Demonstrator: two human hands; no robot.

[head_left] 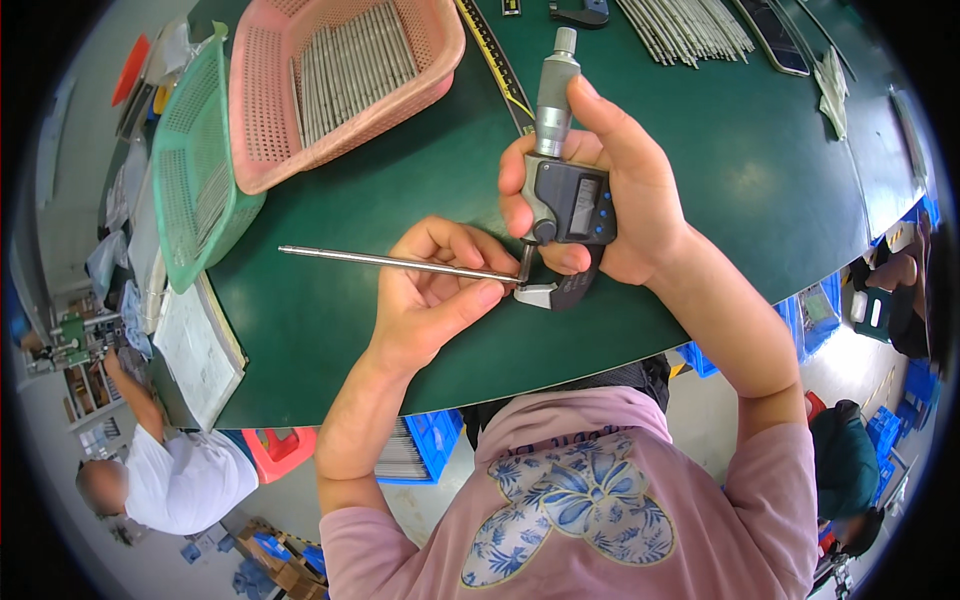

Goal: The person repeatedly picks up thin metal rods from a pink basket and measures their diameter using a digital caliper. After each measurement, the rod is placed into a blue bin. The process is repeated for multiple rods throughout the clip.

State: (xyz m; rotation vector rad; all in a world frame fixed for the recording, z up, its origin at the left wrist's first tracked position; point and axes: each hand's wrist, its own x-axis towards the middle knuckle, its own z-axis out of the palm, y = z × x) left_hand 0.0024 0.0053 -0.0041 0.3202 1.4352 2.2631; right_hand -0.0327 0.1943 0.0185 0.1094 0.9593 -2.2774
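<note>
Surface: a green desk (330,330) in a workshop, its near edge just above the person's chest.
Rod: a thin metal rod (400,262) lies level over the desk's near edge, its right end between the micrometer's measuring faces.
Left hand: left hand (435,290) closed, pinching the rod.
Right hand: right hand (620,200) wrapped around the digital micrometer (565,200), thumb up by its thimble.
Baskets: a pink basket (430,60) of rods and a green basket (190,150) toward the far left corner.
Far edge: loose rods (690,25).
</note>
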